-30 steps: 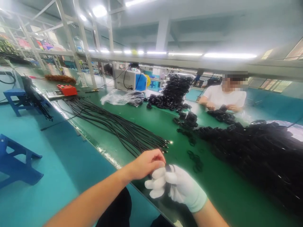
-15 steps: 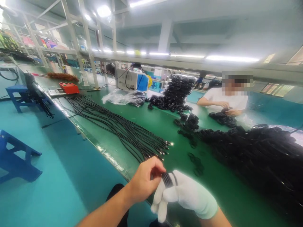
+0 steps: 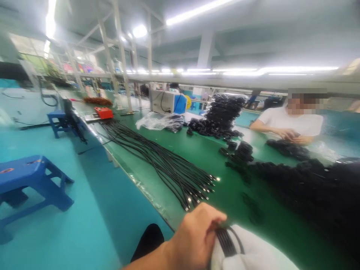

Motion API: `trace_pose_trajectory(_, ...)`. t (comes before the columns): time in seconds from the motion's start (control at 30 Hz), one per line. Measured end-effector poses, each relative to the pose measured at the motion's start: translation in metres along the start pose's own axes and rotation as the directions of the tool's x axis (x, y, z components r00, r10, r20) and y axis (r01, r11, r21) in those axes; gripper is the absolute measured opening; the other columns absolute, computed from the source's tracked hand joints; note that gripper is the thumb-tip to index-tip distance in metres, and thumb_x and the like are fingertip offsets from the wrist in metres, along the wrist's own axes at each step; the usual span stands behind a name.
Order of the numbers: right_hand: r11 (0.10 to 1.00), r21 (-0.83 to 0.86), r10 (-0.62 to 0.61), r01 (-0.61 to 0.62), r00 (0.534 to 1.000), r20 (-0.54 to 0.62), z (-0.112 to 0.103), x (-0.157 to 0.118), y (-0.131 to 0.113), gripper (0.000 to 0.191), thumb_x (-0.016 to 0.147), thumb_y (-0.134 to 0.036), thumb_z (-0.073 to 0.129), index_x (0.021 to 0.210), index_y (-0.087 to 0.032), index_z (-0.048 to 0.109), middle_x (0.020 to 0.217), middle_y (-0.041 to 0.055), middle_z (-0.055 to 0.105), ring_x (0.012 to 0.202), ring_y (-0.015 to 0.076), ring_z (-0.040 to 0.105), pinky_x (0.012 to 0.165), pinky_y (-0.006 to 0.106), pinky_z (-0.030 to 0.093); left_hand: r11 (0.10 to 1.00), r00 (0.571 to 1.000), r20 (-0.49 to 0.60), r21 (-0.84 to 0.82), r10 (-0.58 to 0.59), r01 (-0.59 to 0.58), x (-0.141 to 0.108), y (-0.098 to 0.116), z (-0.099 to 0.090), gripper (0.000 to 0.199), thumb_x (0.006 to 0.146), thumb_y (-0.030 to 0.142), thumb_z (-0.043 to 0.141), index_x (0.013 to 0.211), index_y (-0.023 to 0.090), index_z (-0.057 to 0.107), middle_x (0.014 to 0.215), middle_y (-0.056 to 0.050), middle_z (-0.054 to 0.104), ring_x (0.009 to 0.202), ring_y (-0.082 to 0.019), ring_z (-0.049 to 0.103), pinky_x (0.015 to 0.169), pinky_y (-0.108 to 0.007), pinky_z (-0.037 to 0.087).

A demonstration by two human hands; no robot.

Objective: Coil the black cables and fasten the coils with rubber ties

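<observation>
A small coil of black cable is at the bottom of the head view, between my two hands. My bare left hand curls its fingers and thumb onto the near side of the coil. My right hand, in a white glove, is closed around the same coil, and one cable loop stands slightly away from the rest. The frame's lower edge cuts off much of the glove. Just beyond my left hand, a bundle of straight black cables lies along the green table, metal plugs towards me.
Coiled black cables form a large heap at right and a tall stack behind. A co-worker handles coils across the table. A red box sits at the far left, and a blue stool stands on the floor.
The view has turned to the left, so the table and its contents appear further right. My hands and the coil now sit lower in the frame, still together.
</observation>
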State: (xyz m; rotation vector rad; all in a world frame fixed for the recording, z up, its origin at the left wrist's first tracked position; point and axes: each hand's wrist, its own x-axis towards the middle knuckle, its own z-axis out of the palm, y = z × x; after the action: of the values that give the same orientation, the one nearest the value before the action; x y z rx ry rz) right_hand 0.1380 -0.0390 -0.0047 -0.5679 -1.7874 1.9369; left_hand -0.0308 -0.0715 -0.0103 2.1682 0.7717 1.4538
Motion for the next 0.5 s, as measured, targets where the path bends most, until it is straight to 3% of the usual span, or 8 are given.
trace_pose_trajectory(0.07,0.999,-0.043,-0.006,0.006,1.0,0.004,-0.018,0.008,0.011,0.053,0.082,-0.039,0.033,0.085,0.001,0.068,0.086,0.006,0.065,0.085,0.0167,0.065,0.063,0.024,0.041,0.997,0.993,0.102,0.057,0.053,-0.059,0.002,0.006,-0.006,0.031,0.081,0.009,0.048,0.111,0.012,0.059,0.094,-0.013,0.066,0.084,-0.017,0.064,0.072,-0.022,0.054)
trace_pose_trajectory(0.13,0.998,-0.042,0.044,-0.043,0.999,0.017,-0.03,0.015,0.028,0.052,0.077,-0.04,0.037,0.079,0.001,0.069,0.074,0.004,0.066,0.071,0.0152,0.066,0.054,0.021,0.037,0.99,0.986,0.142,0.098,0.083,-0.098,0.001,0.01,-0.01,0.025,0.085,0.014,0.05,0.105,0.013,0.064,0.091,-0.011,0.069,0.082,-0.017,0.066,0.074,-0.019,0.054)
trace_pose_trajectory(0.23,0.987,0.015,0.161,-0.161,0.973,-0.167,-0.024,0.028,0.055,0.061,0.074,-0.047,0.035,0.067,0.003,0.068,0.048,-0.0022,0.054,0.052,0.0163,0.063,0.045,0.022,0.033,0.99,0.991,0.103,0.105,0.085,-0.096,-0.002,0.01,-0.011,0.021,0.087,0.022,0.052,0.098,0.015,0.069,0.09,-0.009,0.071,0.082,-0.016,0.067,0.079,-0.018,0.052)
trace_pose_trajectory(0.3,0.982,0.089,0.191,-0.168,0.868,-0.459,-0.001,0.039,0.067,0.071,0.072,-0.055,0.031,0.051,0.004,0.064,0.04,-0.0012,0.046,0.05,0.0214,0.063,0.042,0.024,0.031,0.992,0.988,0.127,0.08,0.089,-0.099,-0.002,0.007,-0.012,0.022,0.087,0.024,0.053,0.099,0.015,0.069,0.094,-0.009,0.071,0.084,-0.016,0.067,0.082,-0.019,0.052)
trace_pose_trajectory(0.4,0.981,0.193,0.146,0.021,0.576,-0.804,0.034,0.053,0.062,0.06,0.06,-0.059,0.058,0.028,-0.008,0.052,0.037,0.0072,0.051,0.06,0.0338,0.066,0.039,0.027,0.038,0.995,0.979,0.178,0.019,0.097,-0.102,0.001,0.005,-0.015,0.024,0.088,0.022,0.048,0.098,0.014,0.069,0.096,-0.01,0.071,0.088,-0.017,0.067,0.083,-0.021,0.053)
trace_pose_trajectory(0.43,0.978,0.197,0.124,0.071,0.562,-0.818,0.039,0.052,0.054,0.054,0.057,-0.056,0.065,0.028,-0.012,0.051,0.039,0.0087,0.053,0.065,0.0365,0.066,0.04,0.03,0.042,0.995,0.979,0.179,-0.003,0.099,-0.1,0.002,0.006,-0.017,0.024,0.088,0.021,0.047,0.097,0.014,0.069,0.096,-0.01,0.071,0.088,-0.017,0.066,0.083,-0.021,0.053)
trace_pose_trajectory(0.47,0.98,0.173,0.076,0.094,0.63,-0.773,0.041,0.048,0.043,0.045,0.053,-0.051,0.072,0.031,-0.015,0.054,0.043,0.0097,0.057,0.07,0.0381,0.066,0.042,0.034,0.046,0.995,0.979,0.177,-0.024,0.097,-0.094,0.004,0.008,-0.019,0.024,0.087,0.019,0.047,0.097,0.014,0.069,0.096,-0.01,0.071,0.088,-0.017,0.066,0.083,-0.021,0.052)
trace_pose_trajectory(0.5,0.986,0.14,0.021,0.095,0.753,-0.658,0.038,0.041,0.031,0.036,0.049,-0.046,0.078,0.037,-0.018,0.058,0.05,0.0109,0.061,0.076,0.0392,0.066,0.047,0.039,0.049,0.996,0.981,0.174,-0.041,0.084,-0.078,0.005,0.011,-0.021,0.024,0.087,0.018,0.047,0.097,0.013,0.068,0.095,-0.01,0.071,0.089,-0.017,0.065,0.083,-0.021,0.052)
